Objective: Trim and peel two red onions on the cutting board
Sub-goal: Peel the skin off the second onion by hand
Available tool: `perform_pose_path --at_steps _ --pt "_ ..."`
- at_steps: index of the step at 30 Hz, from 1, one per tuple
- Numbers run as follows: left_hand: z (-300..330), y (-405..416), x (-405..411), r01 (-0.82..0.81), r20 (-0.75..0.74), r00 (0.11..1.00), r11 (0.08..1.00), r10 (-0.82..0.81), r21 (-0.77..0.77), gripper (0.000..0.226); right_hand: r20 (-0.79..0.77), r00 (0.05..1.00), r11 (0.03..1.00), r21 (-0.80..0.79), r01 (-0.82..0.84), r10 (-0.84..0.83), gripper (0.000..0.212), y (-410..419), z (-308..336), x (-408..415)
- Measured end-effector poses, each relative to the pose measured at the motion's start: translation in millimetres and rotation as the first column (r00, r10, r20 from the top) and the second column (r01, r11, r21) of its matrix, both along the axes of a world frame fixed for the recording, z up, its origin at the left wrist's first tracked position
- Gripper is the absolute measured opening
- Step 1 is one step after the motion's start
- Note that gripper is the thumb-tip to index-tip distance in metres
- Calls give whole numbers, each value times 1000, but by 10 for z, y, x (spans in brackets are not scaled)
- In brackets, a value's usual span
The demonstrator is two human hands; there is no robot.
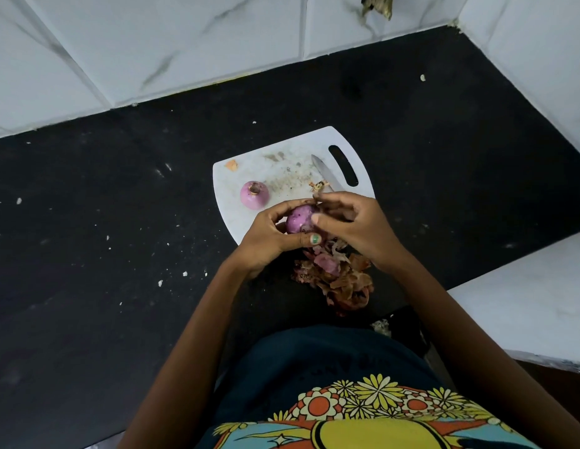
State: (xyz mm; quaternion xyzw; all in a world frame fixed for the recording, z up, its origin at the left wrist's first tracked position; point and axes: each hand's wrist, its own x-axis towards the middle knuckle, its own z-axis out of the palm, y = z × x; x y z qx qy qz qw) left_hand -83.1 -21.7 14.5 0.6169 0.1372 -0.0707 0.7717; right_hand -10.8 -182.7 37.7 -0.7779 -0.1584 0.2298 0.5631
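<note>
A white cutting board (243, 163) lies on the black counter. One peeled red onion (254, 195) rests on the board's left part, cut end up. A second red onion (300, 219), purple and mostly bare, is held above the board's near edge. My left hand (269, 236) cups it from the left and below. My right hand (350, 223) grips it from the right, fingers over its top and thumb on its front. A knife (324, 172) lies on the board beside the handle slot, its handle hidden behind my right hand.
A pile of dry onion skins (338, 275) lies on the black counter (120, 222) just below my hands. Small scraps dot the board and counter. White tiled walls (152, 43) rise at the back and right; a white ledge (525, 296) sits at right.
</note>
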Motion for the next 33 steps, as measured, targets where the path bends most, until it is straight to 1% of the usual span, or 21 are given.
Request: perform_pose_path --at_steps 2,5,7,8,10,12,14,16,20,22,23,24,26,27,29,33 --pt "12 14 -11 4 -14 1000 999 -5 -51 60 -21 998 996 59 61 -60 18 -33 -10 44" --pt "36 24 -15 35 -22 999 994 -38 -99 60 -34 995 993 65 101 -99 11 -59 -29 77" --pt "51 17 -12 44 -35 998 987 -50 -153 58 -62 986 985 62 161 -157 8 -52 -49 76" --pt "56 14 -11 45 -39 998 983 -53 -180 58 -49 981 981 38 189 -187 7 -51 -65 79" --pt "47 15 -6 48 -37 998 972 -58 -228 58 72 978 972 -114 204 -197 7 -62 -123 100" --pt "40 20 -2 38 -41 998 962 -50 -270 60 210 970 938 -294 184 -124 12 -84 -181 112" --pt "34 22 2 12 -46 999 958 -26 -288 55 279 959 909 -382 166 -58 15 -96 -216 106" --pt "41 17 2 -27 -58 998 964 12 -265 56 273 962 900 -412 144 -28 17 -101 -204 96" --pt "30 0 -3 -62 -49 997 985 55 -160 58 204 977 888 -458 45 56 16 -103 -58 76" --pt "18 -12 0 -71 -25 997 993 69 -94 58 172 985 922 -385 47 22 25 -87 34 44" --pt "10 -15 3 -73 -15 997 995 73 -65 59 102 995 949 -314 41 -9 28 -79 65 32" --pt "3 -16 5 -73 -6 997 996 72 -42 59 -10 999 973 -229 31 -34 27 -67 94 17" --pt "-7 -15 12 -67 7 998 998 67 -7 60 -230 972 996 -87 24 -44 21 -38 125 -24" --pt "-13 -15 16 -64 13 998 998 64 10 60 -283 958 998 -57 34 -49 23 -18 133 -42" --pt "-16 -14 22 -63 25 998 997 62 44 61 -316 946 997 -33 66 -73 25 23 140 -61" --pt "-12 0 10 -67 14 998 997 67 44 60 -296 949 995 -19 102 -103 17 80 155 -84"
